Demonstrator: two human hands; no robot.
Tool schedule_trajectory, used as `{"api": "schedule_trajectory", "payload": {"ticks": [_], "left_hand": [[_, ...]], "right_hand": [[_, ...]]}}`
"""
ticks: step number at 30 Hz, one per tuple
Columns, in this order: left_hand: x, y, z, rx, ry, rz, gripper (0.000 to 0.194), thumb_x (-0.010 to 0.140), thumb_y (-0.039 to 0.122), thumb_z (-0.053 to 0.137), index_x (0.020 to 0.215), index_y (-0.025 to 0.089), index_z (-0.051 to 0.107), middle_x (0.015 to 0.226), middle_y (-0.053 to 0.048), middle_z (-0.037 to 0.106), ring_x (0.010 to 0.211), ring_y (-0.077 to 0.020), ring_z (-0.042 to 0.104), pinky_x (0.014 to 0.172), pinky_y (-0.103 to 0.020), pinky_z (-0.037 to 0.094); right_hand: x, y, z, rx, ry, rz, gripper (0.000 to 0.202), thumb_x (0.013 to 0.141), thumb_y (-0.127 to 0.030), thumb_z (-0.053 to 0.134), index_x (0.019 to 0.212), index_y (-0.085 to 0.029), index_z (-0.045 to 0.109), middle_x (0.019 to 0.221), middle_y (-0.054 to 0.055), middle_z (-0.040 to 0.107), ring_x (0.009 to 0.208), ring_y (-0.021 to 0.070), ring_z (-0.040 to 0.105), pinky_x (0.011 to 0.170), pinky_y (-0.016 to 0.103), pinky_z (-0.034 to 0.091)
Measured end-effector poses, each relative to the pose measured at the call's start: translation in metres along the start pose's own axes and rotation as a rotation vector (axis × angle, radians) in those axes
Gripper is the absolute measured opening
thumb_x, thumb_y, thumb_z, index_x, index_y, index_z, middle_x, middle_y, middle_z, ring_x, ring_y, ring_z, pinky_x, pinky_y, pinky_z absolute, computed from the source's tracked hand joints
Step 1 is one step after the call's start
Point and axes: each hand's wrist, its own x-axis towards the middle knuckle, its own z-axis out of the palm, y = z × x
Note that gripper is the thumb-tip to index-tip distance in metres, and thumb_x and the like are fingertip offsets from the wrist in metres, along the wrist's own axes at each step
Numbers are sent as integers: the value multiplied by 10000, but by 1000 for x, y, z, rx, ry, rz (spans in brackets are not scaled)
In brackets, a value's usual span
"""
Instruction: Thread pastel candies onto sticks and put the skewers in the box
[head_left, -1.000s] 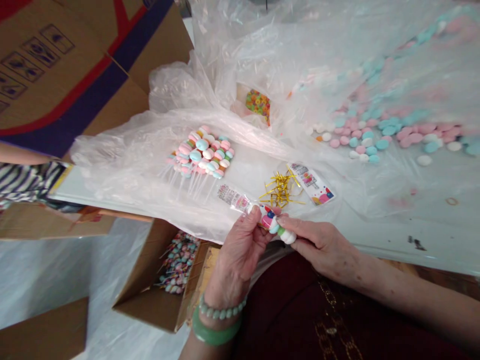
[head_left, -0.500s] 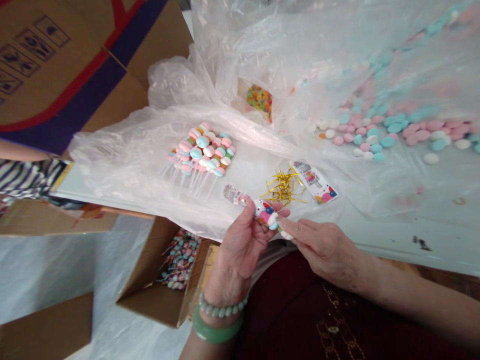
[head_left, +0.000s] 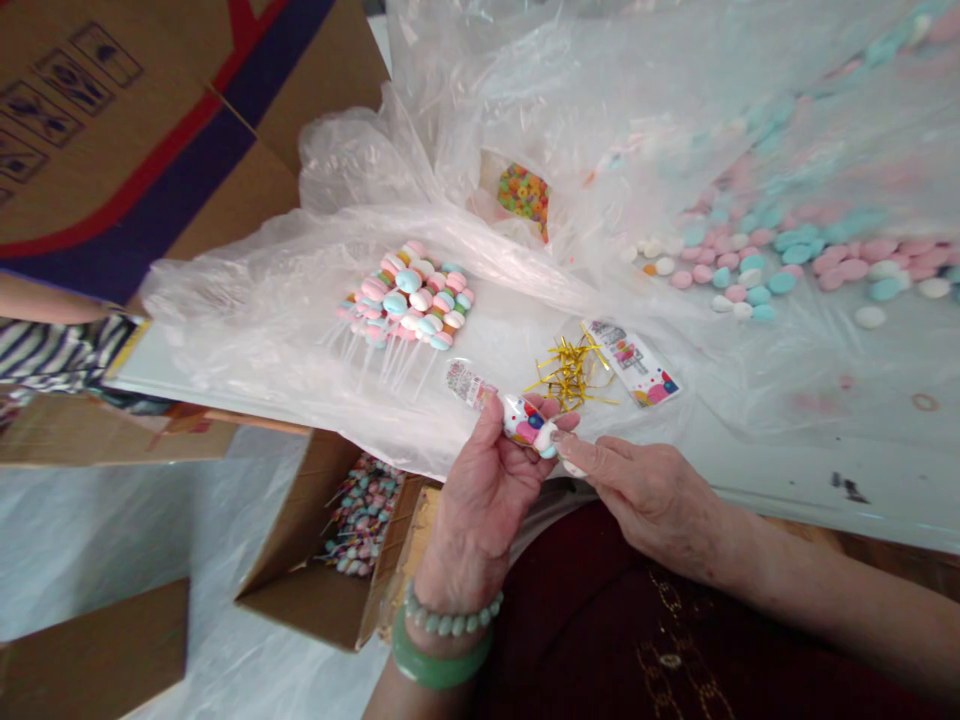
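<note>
A clear printed wrapper [head_left: 523, 420] with dots on it is held in my left hand [head_left: 487, 480], thumb on one side and fingers curled beneath. My right hand [head_left: 649, 490] pinches white and blue candies [head_left: 548, 440] at the wrapper's right end. Past my left thumb, the wrapper's far end [head_left: 466, 382] sticks out. Just beyond my fingers lie gold twist ties [head_left: 568, 372] and a stack of flat printed bags [head_left: 634, 362]. Candy skewers [head_left: 411, 300] in pink, blue, white and orange are piled to the left, white sticks toward me.
Loose candies [head_left: 795, 250] spread at the right beneath clear plastic sheeting [head_left: 247, 270]. A bag of ring candies [head_left: 523, 197] lies at the back. Below the table edge, an open box [head_left: 300, 595] holds wrapped skewers. A large carton [head_left: 150, 120] and a striped sleeve are at left.
The wrapper has shifted very slightly left in my hands, and the candies sit a little closer to it. The view has moved slightly; both hands keep their hold.
</note>
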Motion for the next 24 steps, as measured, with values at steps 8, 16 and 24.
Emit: {"api": "schedule_trajectory", "payload": {"ticks": [8,16,24], "left_hand": [[3,-7,1,49,-51,41,397,934,436,401,1004,136,652,949,-84,705,882,-220,684,820,-374,548],[4,-16,5,49,-17,190,217,889,272,546,1046,151,636,963,-72,701,946,-210,662,919,-395,500],[6,2,-9,208,-145,217,238,761,308,698,909,122,687,821,-74,707,764,-182,657,798,-336,523]], "right_hand": [[0,-1,-1,-82,68,-20,540,865,-65,378,1388,-185,435,815,66,640,660,158,583,580,262,498],[3,0,2,97,92,67,475,885,-96,408,1340,-196,506,1013,95,702,876,198,666,757,348,569],[15,-3,-6,462,150,125,364,912,-209,490,1256,-273,590,1222,14,651,1094,180,628,978,382,502]]}}
